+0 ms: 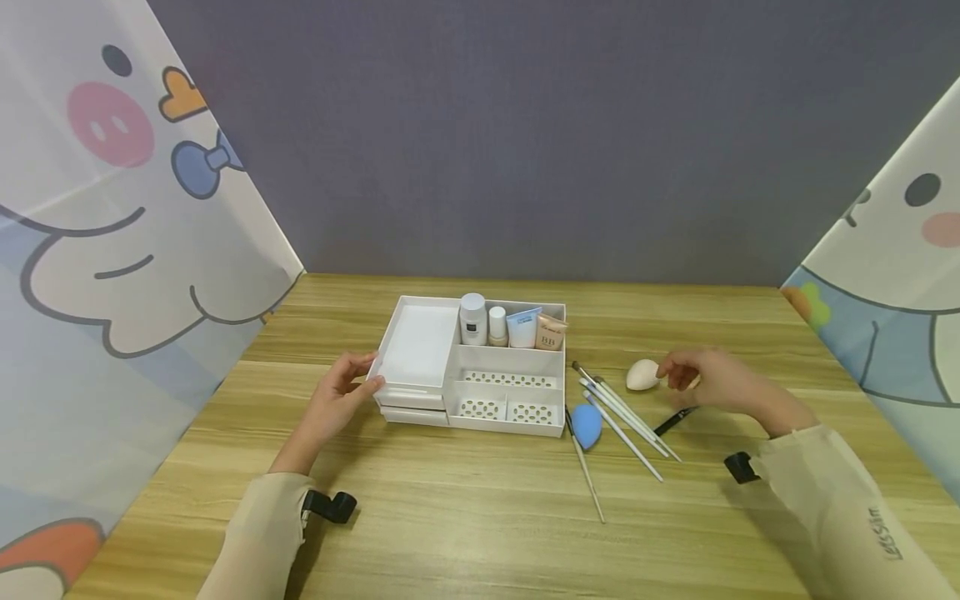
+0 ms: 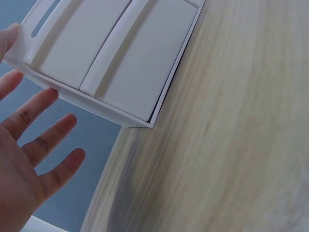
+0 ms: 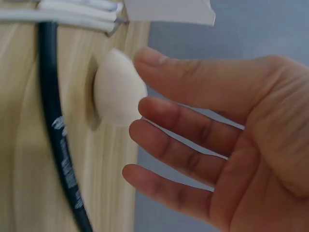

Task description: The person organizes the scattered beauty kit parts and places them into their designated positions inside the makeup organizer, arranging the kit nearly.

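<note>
A white desktop organizer (image 1: 506,432) stands on the table, with a flat tray top on its left and open compartments on its right. My left hand (image 1: 341,393) touches its left front corner, thumb toward the drawer front and fingers spread along the side, as the left wrist view shows. My right hand (image 1: 701,379) is at a cream makeup sponge (image 1: 642,375), with fingers relaxed. In the right wrist view, the thumb and fingertips are right by the sponge (image 3: 118,89), not wrapped round it. A black pen-like stick (image 3: 60,140) lies near that hand.
Several makeup brushes (image 1: 622,421) lie loose right of the organizer. A blue makeup sponge (image 1: 586,426) rests beside its right front corner. The back compartment holds a white bottle (image 1: 473,321), a small white-capped bottle (image 1: 498,327), a blue-and-white tube (image 1: 522,328) and a tan tube (image 1: 551,332).
</note>
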The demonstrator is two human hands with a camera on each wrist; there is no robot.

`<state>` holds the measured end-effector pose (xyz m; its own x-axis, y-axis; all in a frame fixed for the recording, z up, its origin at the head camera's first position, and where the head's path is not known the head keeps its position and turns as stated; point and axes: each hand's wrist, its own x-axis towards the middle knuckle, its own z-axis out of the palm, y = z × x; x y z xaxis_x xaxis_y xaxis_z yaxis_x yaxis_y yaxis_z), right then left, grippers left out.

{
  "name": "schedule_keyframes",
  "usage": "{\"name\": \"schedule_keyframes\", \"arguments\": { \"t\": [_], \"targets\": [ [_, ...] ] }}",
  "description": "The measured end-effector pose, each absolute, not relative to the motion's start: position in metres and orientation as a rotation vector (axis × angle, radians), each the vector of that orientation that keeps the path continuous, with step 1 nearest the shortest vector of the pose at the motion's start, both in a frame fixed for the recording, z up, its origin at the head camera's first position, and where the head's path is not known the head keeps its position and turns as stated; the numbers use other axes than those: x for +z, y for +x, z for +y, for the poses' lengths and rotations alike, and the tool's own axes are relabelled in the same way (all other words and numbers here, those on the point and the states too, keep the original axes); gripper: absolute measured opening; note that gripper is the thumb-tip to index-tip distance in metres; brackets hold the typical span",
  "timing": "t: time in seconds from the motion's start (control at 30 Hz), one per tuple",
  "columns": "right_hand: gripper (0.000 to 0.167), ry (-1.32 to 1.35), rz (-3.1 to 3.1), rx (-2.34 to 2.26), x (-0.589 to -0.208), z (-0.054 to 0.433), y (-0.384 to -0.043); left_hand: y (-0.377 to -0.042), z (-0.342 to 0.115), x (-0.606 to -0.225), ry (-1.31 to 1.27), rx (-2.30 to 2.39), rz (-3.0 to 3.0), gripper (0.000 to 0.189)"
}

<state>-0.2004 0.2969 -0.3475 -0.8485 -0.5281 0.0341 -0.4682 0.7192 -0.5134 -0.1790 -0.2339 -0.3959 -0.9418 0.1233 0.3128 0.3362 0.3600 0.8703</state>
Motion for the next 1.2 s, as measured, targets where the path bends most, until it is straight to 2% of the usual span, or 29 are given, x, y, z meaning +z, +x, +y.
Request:
{"name": "schedule_keyframes", "arguments": {
  "t": [0.17, 0.47, 1.2],
  "targets": [
    [0.037, -0.841, 2.719, -0.760, -0.356, 0.308, -0.201, -0.179, -0.234, -0.399, -0.437, -1.630, -2.391, 0.026],
    [0.036, -1.045, 2.656, -0.829, -0.379, 0.328, -0.209, -0.179, -0.233, -0.399, -0.435, -1.629, -2.394, 0.026],
    [0.027, -0.960, 2.405, -1.060, -0.398, 0.340, -0.217, -0.180, -0.232, -0.397, -0.411, -1.628, -2.416, 0.027]
  ]
}}
